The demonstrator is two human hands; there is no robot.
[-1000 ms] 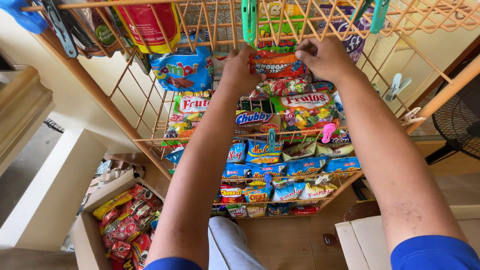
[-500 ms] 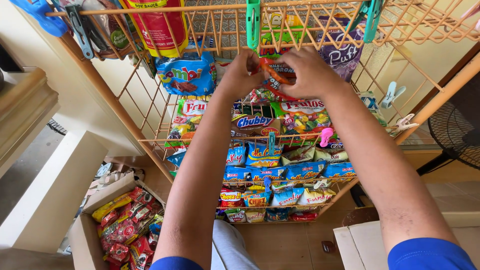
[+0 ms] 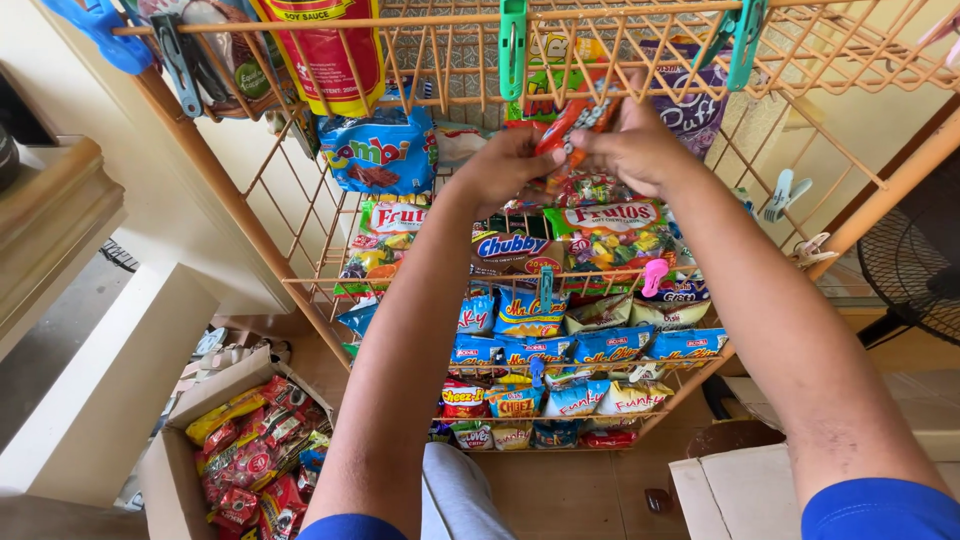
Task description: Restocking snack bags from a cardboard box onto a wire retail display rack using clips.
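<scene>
Both my hands are raised to the upper part of an orange wire display rack (image 3: 300, 215). My left hand (image 3: 510, 165) and my right hand (image 3: 635, 150) together pinch a small orange-red snack packet (image 3: 572, 118) just below a green clothes peg (image 3: 513, 45) clipped on the top bar. A purple snack bag (image 3: 690, 95) hangs behind my right hand. Below my hands hang candy bags with fruit pictures (image 3: 605, 230) and rows of blue chip packets (image 3: 600, 345).
A cardboard box (image 3: 175, 465) full of red and yellow packets stands at lower left. A red sauce pouch (image 3: 325, 55) and a blue snack bag (image 3: 380, 150) hang at upper left. A black fan (image 3: 915, 260) stands on the right; another cardboard box (image 3: 740, 490) lies at lower right.
Both hands rose along the rack and came together, lifting the orange-red packet up toward the green peg on the top bar. The view tilted up slightly.
</scene>
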